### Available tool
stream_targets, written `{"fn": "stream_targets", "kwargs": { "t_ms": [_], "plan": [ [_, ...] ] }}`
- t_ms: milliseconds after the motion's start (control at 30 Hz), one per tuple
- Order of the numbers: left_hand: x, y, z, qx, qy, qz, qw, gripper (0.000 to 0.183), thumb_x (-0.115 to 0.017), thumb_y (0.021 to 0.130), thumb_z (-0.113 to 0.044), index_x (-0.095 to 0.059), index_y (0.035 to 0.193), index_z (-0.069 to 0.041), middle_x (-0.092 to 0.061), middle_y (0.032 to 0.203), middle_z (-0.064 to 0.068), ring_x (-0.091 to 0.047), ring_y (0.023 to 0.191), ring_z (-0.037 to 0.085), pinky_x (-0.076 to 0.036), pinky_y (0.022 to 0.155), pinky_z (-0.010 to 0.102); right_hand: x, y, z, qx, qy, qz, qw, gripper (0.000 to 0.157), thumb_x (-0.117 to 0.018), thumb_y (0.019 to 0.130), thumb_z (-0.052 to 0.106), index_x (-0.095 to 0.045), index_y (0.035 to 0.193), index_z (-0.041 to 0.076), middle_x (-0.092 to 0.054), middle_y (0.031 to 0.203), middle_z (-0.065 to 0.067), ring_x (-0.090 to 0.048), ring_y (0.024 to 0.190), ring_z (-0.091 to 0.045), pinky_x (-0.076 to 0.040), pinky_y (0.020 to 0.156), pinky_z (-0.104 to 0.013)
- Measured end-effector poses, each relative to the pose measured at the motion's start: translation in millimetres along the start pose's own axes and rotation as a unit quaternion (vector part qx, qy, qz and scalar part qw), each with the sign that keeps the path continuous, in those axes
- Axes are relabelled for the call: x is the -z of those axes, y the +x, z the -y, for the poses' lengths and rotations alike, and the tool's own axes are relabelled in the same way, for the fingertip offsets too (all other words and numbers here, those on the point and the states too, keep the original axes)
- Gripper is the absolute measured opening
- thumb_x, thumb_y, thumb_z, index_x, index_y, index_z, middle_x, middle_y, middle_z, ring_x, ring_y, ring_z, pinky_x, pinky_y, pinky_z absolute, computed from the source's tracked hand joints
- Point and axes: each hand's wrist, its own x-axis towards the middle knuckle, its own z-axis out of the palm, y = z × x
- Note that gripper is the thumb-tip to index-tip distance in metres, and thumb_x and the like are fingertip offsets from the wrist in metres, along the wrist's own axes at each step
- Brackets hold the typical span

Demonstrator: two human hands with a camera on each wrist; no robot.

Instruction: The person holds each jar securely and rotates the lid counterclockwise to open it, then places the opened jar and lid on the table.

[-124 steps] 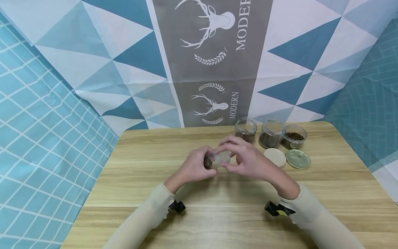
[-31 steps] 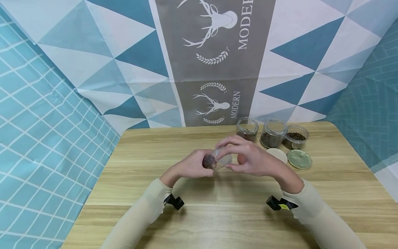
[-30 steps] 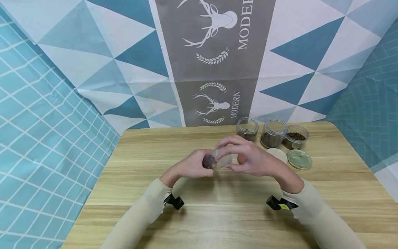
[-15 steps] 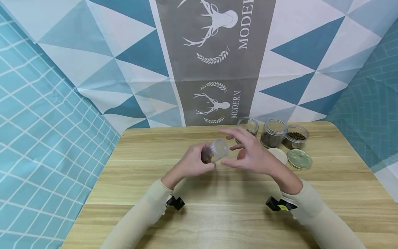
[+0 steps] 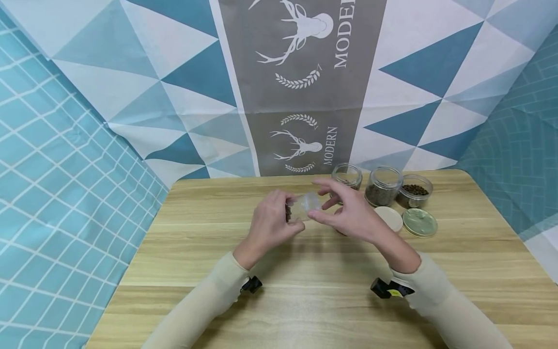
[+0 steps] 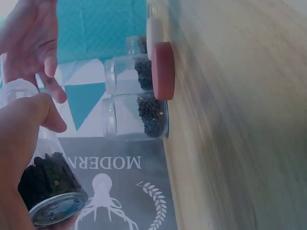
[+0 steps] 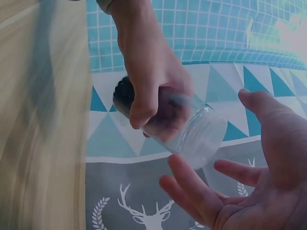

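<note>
My left hand (image 5: 271, 217) grips a small clear jar (image 5: 301, 207) above the table, fingers and thumb wrapped round its body. The jar lies tilted, its mouth end toward my right hand. Dark pellets sit toward its base, as the left wrist view shows of the jar (image 6: 50, 184). A translucent cap (image 7: 205, 139) covers the mouth end in the right wrist view. My right hand (image 5: 348, 213) is held beside the cap with fingers spread and relaxed. Its fingertips are close to the cap; whether one touches it I cannot tell.
Toward the back right stand three uncovered clear jars holding dark contents: a left jar (image 5: 347, 175), a middle jar (image 5: 383, 186) and a low jar (image 5: 414, 190). In front lie a cream lid (image 5: 389, 219) and a green lid (image 5: 420, 223). A red lid (image 6: 163, 71) lies nearby.
Earlier, my right hand's fingers were round the cap end; they have since parted from it and spread. My left hand has lifted and turned the jar slightly. The jars and lids behind stay put.
</note>
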Motion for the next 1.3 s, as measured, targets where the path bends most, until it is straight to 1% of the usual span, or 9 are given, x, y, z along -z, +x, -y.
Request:
{"fn": "stream_targets", "kwargs": {
  "t_ms": [100,233,467,600,733,867,1067,1233,1300],
  "plan": [
    [-3.8,0.0,-1.4,-0.025,0.024,-0.012,0.9993,0.05,-0.091,0.068,-0.02,-0.071,0.112,-0.004,-0.075,0.098,0.008,-0.069,0.085,0.021,-0.062,0.072,0.034,-2.8,0.8,-0.2,0.009,-0.017,0.001,1.0,0.056,-0.086,0.1,0.027,-0.068,0.151,0.015,-0.076,0.139,-0.015,-0.079,0.11,-0.028,-0.065,0.084,-0.033],
    [-5.7,-0.1,-4.1,-0.036,0.027,-0.011,0.999,0.049,-0.09,0.069,-0.018,-0.07,0.112,-0.005,-0.074,0.096,0.007,-0.067,0.083,0.02,-0.06,0.071,0.032,-5.1,0.6,0.7,0.027,-0.031,-0.01,0.999,0.041,-0.088,0.098,0.025,-0.077,0.135,0.012,-0.079,0.126,-0.011,-0.078,0.104,-0.026,-0.063,0.077,-0.028],
    [-5.1,-0.5,-6.3,-0.024,0.016,-0.002,0.9996,0.049,-0.09,0.071,-0.019,-0.07,0.113,-0.006,-0.073,0.096,0.006,-0.065,0.082,0.019,-0.059,0.069,0.03,-5.4,0.6,2.1,0.041,-0.032,-0.016,0.999,0.038,-0.091,0.096,0.02,-0.078,0.13,0.009,-0.079,0.127,-0.013,-0.077,0.101,-0.027,-0.063,0.073,-0.026],
    [-2.6,-0.9,-7.0,0.002,-0.01,0.023,0.9997,0.05,-0.091,0.071,-0.02,-0.07,0.114,-0.005,-0.072,0.096,0.006,-0.063,0.082,0.017,-0.055,0.069,0.026,-4.8,0.4,1.9,0.055,-0.025,-0.013,0.998,0.038,-0.091,0.094,0.015,-0.078,0.129,0.008,-0.077,0.131,-0.015,-0.076,0.105,-0.031,-0.067,0.073,-0.029],
    [0.8,-1.0,-6.0,0.029,-0.058,0.073,0.9952,0.054,-0.092,0.072,-0.02,-0.071,0.118,-0.004,-0.074,0.099,0.007,-0.063,0.084,0.016,-0.053,0.07,0.025,-3.8,-0.8,3.2,0.081,-0.01,0.007,0.997,0.04,-0.091,0.092,0.008,-0.078,0.13,0.006,-0.073,0.135,-0.016,-0.076,0.112,-0.035,-0.07,0.076,-0.028],
    [3.5,0.6,-2.3,0.052,-0.128,0.14,0.9805,0.052,-0.089,0.074,-0.021,-0.072,0.12,-0.003,-0.076,0.1,0.007,-0.063,0.084,0.015,-0.051,0.072,0.025,-1.3,-2.8,4.5,0.111,-0.013,0.039,0.993,0.041,-0.089,0.092,0.001,-0.079,0.131,0.007,-0.071,0.136,-0.014,-0.076,0.119,-0.035,-0.07,0.08,-0.025],
    [6.6,3.0,5.0,0.069,-0.219,0.237,0.9439,0.043,-0.08,0.078,-0.021,-0.071,0.117,-0.005,-0.072,0.096,0.004,-0.059,0.079,0.009,-0.048,0.068,0.021,3.6,-5.1,6.7,0.144,-0.046,0.071,0.986,0.042,-0.084,0.092,-0.001,-0.081,0.13,0.014,-0.071,0.137,-0.008,-0.077,0.116,-0.029,-0.071,0.081,-0.028],
    [9.1,2.9,9.2,0.06,-0.252,0.287,0.9222,0.035,-0.078,0.081,-0.021,-0.069,0.111,-0.005,-0.071,0.094,0.003,-0.058,0.08,0.007,-0.048,0.069,0.021,5.6,-6.3,4.8,0.182,-0.065,0.093,0.977,0.04,-0.082,0.091,0.0,-0.081,0.129,0.013,-0.07,0.138,-0.008,-0.077,0.11,-0.024,-0.071,0.08,-0.03],
    [9.8,2.6,10.1,0.058,-0.255,0.3,0.9177,0.033,-0.077,0.083,-0.022,-0.068,0.11,-0.005,-0.07,0.094,0.003,-0.058,0.08,0.007,-0.049,0.07,0.022,6.1,-6.6,3.2,0.199,-0.072,0.1,0.972,0.039,-0.082,0.092,0.0,-0.081,0.129,0.013,-0.07,0.137,-0.009,-0.077,0.108,-0.023,-0.071,0.08,-0.029]
  ]
}}
